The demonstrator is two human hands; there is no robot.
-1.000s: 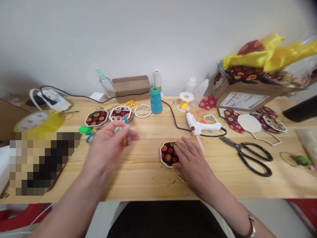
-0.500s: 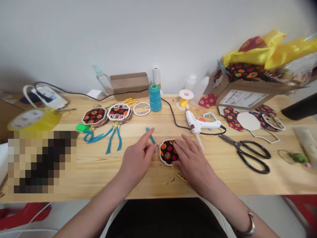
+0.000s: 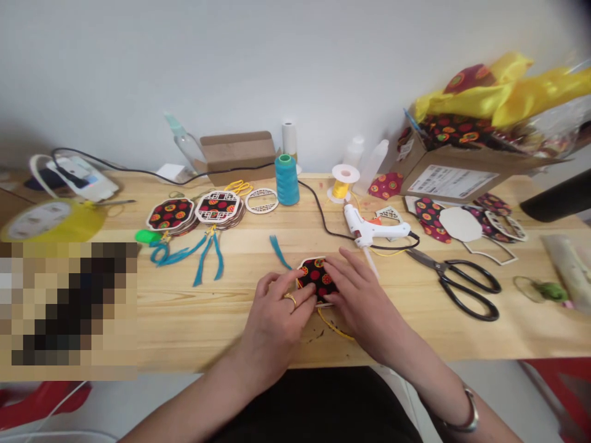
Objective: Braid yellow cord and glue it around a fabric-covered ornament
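Note:
A scallop-edged ornament with dark flowered fabric and a pale rim lies on the table before me. My right hand holds its right side, fingers over the upper part and thumb at the lower edge. With fingers stretched out, my left hand touches the fabric from the left; a ring is on one finger. Part of the ornament is hidden under both hands. A yellow cord comes out below it, and a teal tassel lies at its upper left.
Behind stand a teal thread cone and a yellow cord spool. A white glue gun and black-handled scissors lie to the right. Stacked ornaments with teal tassels are at left. A fabric-filled carton stands at back right.
My left hand has moved right and down onto the ornament; before, it was beside it near the teal tassel. The right hand stays at the ornament's right side.

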